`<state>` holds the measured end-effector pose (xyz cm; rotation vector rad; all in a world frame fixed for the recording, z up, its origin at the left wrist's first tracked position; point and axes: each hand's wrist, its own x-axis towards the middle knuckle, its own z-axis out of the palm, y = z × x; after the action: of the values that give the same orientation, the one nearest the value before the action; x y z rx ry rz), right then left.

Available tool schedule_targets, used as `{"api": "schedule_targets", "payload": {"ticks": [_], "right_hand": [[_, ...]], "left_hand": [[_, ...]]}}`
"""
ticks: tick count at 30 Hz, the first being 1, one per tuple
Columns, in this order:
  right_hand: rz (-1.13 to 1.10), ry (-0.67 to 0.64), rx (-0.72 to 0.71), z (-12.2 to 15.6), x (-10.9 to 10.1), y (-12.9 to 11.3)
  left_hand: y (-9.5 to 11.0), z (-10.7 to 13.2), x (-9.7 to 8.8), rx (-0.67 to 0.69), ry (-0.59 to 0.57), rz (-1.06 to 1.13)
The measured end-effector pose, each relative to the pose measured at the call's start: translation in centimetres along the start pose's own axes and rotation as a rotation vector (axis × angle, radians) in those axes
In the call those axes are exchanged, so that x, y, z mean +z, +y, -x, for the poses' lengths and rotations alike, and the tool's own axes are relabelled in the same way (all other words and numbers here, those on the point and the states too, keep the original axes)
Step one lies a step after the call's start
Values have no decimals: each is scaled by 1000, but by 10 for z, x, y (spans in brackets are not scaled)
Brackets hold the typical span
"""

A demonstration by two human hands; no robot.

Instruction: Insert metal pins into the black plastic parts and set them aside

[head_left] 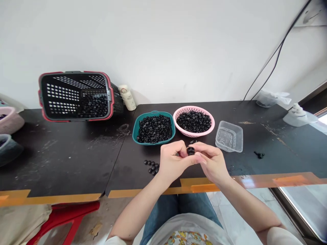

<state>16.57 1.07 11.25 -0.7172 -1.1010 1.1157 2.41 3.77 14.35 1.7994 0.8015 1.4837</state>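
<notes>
My left hand [173, 160] and my right hand [213, 161] meet above the table's front edge. Between their fingertips they pinch a small round black plastic piece [190, 150], its face turned up. Both hands are closed on it, and the fingers partly hide it. Left of my left hand lies a small group of black round pieces [153, 166]. Just behind the hands stand a teal basket [135, 131] and a pink basket [212, 125], both full of small black parts. A clear plastic tub [237, 137] with tiny metal bits sits right of them.
A black crate with a red rim [111, 98] lies tipped at the back left beside a white bottle [127, 98]. More baskets [15, 124] stand at the far left. Black bits [260, 155] and a white pump-top container [296, 115] are on the right. Orange tape [153, 193] lines the front edge.
</notes>
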Motion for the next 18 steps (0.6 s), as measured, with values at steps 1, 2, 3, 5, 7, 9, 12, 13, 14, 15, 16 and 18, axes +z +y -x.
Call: {"api": "schedule_targets", "payload": {"ticks": [1,2,3,5,7,9,12,13,14,15,16,18], "right_hand": [[-48,5,72,-7,-2,5],[-92,5,141,-13,-3,9],[-129,-3,207,-19,-5,12],[-190,-56,331,-31,-10,18],[-246,-154,441,-41,-13,23],[-301,-233,531,-48,-16,30],[-335,-239,631,-54,-18,43],[-335,-225,649,-55,-18,47],[-329,-208,651,-55,-18,51],[-319,-190,638,-56,-19,53],[-306,-174,614,-56,-19,55],[-284,-157,554,-55,-21,55]], "left_hand": [[-8,-4,0,-33,-10,18],[-16,-8,0,-56,-12,16],[-23,-11,1,-66,-1,-2],[-37,-15,1,-51,44,-67],[-49,-16,1,-3,105,-153],[-59,-16,1,53,151,-227],[-74,-14,2,116,186,-288],[-78,-12,2,124,194,-299],[-82,-11,2,125,201,-308],[-85,-9,2,120,202,-310],[-87,-8,1,112,196,-305],[-88,-7,-3,102,147,-268]]}}
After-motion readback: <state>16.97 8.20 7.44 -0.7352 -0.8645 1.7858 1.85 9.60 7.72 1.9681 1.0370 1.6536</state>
